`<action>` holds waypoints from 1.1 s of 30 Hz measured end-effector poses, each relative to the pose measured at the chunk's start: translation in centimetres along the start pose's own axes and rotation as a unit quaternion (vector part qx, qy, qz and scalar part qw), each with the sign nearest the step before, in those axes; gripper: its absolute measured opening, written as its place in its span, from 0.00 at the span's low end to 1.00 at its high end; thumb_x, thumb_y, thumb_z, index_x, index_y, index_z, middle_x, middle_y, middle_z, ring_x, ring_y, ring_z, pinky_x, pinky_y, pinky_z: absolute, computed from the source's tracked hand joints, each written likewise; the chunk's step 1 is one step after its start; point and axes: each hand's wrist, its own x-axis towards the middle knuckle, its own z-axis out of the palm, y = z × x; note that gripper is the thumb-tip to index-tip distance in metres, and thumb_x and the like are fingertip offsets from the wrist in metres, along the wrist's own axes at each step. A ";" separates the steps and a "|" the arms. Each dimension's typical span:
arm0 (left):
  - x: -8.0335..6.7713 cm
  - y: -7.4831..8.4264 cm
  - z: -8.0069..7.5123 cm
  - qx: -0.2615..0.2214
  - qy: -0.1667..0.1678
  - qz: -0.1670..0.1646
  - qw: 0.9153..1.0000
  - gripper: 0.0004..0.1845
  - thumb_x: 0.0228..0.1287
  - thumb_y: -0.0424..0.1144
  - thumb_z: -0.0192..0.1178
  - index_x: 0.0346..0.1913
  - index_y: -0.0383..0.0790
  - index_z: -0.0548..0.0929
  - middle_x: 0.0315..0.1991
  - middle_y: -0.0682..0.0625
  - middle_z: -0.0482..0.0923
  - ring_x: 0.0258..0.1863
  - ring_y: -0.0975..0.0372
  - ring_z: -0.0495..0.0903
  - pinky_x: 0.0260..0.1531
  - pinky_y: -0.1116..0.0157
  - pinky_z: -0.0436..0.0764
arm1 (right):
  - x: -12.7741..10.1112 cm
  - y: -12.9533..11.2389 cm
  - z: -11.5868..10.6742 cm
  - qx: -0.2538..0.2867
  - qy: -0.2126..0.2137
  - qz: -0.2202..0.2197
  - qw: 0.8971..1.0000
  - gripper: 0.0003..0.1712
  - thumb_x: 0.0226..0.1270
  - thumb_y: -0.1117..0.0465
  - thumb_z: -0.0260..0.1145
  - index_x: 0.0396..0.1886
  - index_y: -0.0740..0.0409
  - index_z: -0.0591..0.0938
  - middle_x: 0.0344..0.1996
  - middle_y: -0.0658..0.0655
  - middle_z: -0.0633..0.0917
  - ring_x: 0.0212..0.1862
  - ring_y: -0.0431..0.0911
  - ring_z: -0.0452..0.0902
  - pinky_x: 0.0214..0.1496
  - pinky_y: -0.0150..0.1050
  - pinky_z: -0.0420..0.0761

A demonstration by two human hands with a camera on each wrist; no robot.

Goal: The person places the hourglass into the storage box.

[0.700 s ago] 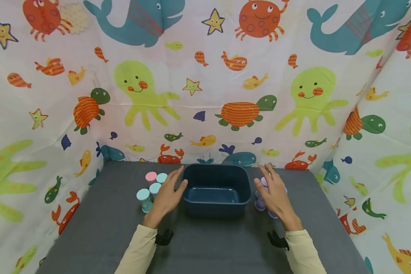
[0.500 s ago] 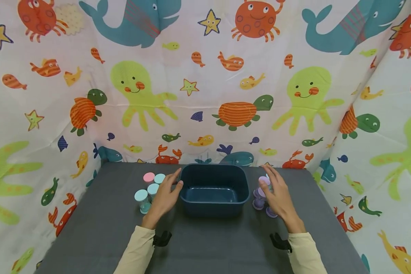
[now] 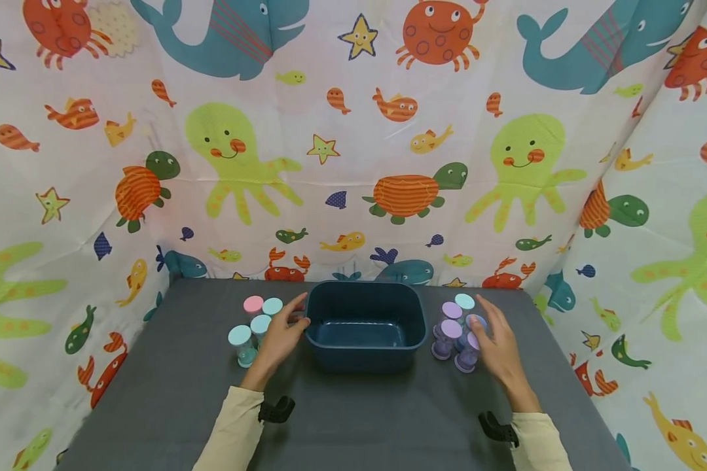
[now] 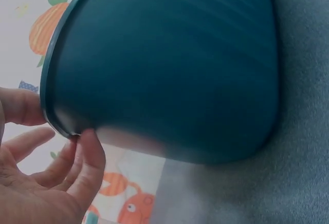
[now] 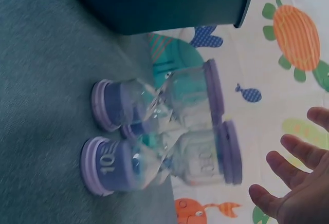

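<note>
A dark blue bin [image 3: 365, 358] stands on the grey table. My left hand [image 3: 282, 338] holds its left rim near a corner; in the left wrist view its curled fingers [image 4: 91, 157] meet the edge. To the right of the bin stands a group of sand timers [image 3: 451, 330], mostly lilac-capped, one with a mint cap. Beside them is my right hand [image 3: 499, 348], fingers spread and partly hiding the nearest ones. In the right wrist view, a sand timer [image 5: 109, 163] marked 10 stands upright, apart from the extended fingertips [image 5: 264, 194].
Left of my left hand stand several mint-capped sand timers [image 3: 240, 336] and a pink-capped one [image 3: 253, 305]. A white curtain [image 3: 353, 170] printed with sea animals rises behind the table [image 3: 353, 425] and along both sides.
My right hand has moved right and a little nearer, uncovering more of the lilac sand timers. My left hand's fingers have curled in at the bin's rim. The head view has shifted slightly.
</note>
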 end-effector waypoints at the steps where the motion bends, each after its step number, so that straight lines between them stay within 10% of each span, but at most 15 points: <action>1: 0.0 0.0 0.0 -0.008 0.001 -0.003 1.000 0.29 0.69 0.35 0.56 0.72 0.49 0.68 0.63 0.41 0.72 0.54 0.51 0.77 0.41 0.62 0.84 | -0.2 0.2 -0.1 -0.001 0.001 0.008 1.000 0.31 0.75 0.51 0.55 0.74 0.52 0.65 0.72 0.65 0.65 0.73 0.65 0.58 0.66 0.71 0.59; 19: 0.4 0.0 -0.1 -0.130 0.014 -0.085 0.988 0.26 0.66 0.30 0.58 0.67 0.45 0.74 0.63 0.39 0.72 0.47 0.56 0.76 0.35 0.69 0.83 | -2.2 2.6 0.3 0.078 0.007 0.140 0.987 0.43 0.67 0.50 0.67 0.76 0.54 0.59 0.71 0.63 0.67 0.71 0.58 0.64 0.69 0.58 0.67; 33: 0.4 0.4 -0.3 -0.143 0.003 -0.088 0.986 0.25 0.67 0.32 0.57 0.67 0.45 0.74 0.64 0.39 0.72 0.49 0.49 0.76 0.35 0.69 0.82 | -3.0 3.8 1.4 0.140 0.038 0.177 0.974 0.37 0.61 0.58 0.73 0.67 0.59 0.68 0.61 0.58 0.73 0.53 0.29 0.68 0.48 0.14 0.72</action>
